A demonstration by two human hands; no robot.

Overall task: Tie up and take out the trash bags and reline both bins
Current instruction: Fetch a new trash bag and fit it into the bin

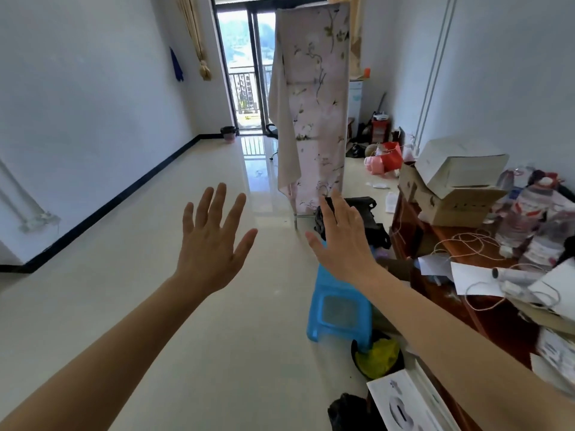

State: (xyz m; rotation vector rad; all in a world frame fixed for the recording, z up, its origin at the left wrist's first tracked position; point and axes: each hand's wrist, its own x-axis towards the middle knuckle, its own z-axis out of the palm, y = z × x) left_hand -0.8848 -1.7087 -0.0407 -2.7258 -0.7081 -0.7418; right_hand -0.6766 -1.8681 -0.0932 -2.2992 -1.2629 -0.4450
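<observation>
My left hand (214, 241) and my right hand (340, 241) are stretched out in front of me at chest height, fingers spread, holding nothing. A small pink bin with a black liner (228, 134) stands far off by the balcony door at the left wall. Close by at the lower right, a dark bin lined in black (378, 357) holds yellow rubbish, just behind a blue plastic stool (337, 309). A black bag-like lump (348, 410) lies at the bottom edge; what it is stays unclear.
A floral fabric wardrobe (315, 104) stands mid-room. A cluttered wooden desk (460, 253) with boxes, cables and bottles runs along the right. A black bag (367, 216) sits by the wardrobe's foot. Glossy tiled floor (140, 275) stretches to the balcony door (245, 66).
</observation>
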